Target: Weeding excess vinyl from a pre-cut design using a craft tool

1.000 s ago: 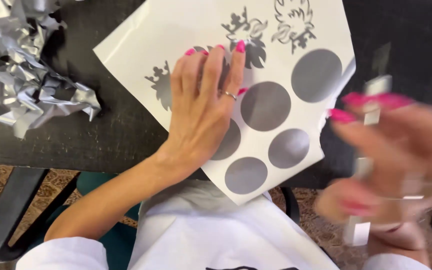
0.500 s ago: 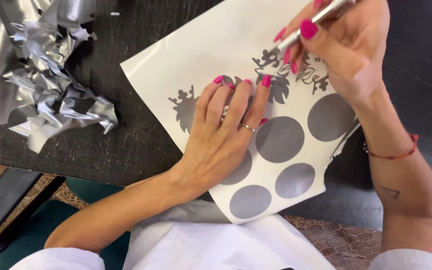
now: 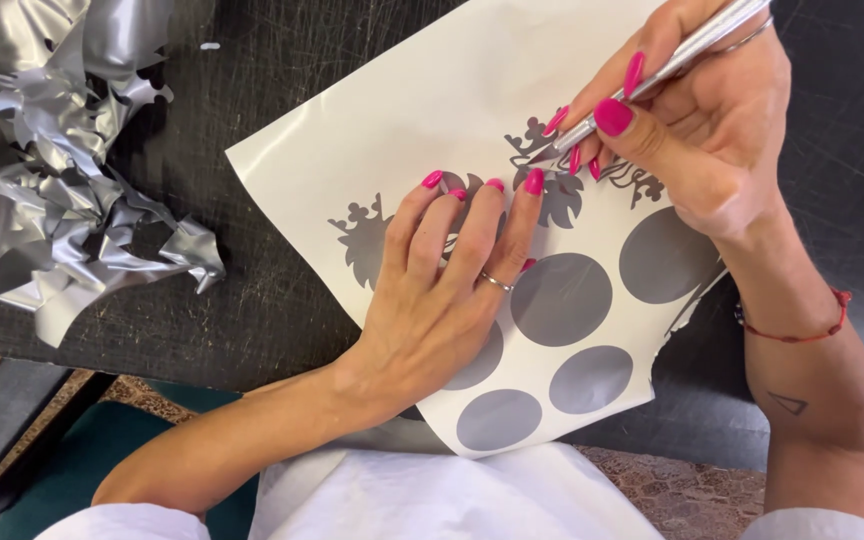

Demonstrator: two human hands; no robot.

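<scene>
Pinched between thumb and fingers like a pen, a slim silver craft knife (image 3: 667,75) sits in the right hand (image 3: 707,130), its tip touching a small ornate grey cut-out (image 3: 532,145) on the white backing sheet (image 3: 422,110); that grip suits fine control at the point. Beside it, the left hand (image 3: 452,290) lies flat and open on the sheet, fingers spread just below the blade, apparently pinning the sheet so it cannot slide. Grey vinyl circles (image 3: 560,298), at least 5, sit lower on the sheet. On the dark scratched table (image 3: 252,60), well to the left, lies a crumpled heap of silver vinyl scraps (image 3: 62,200).
</scene>
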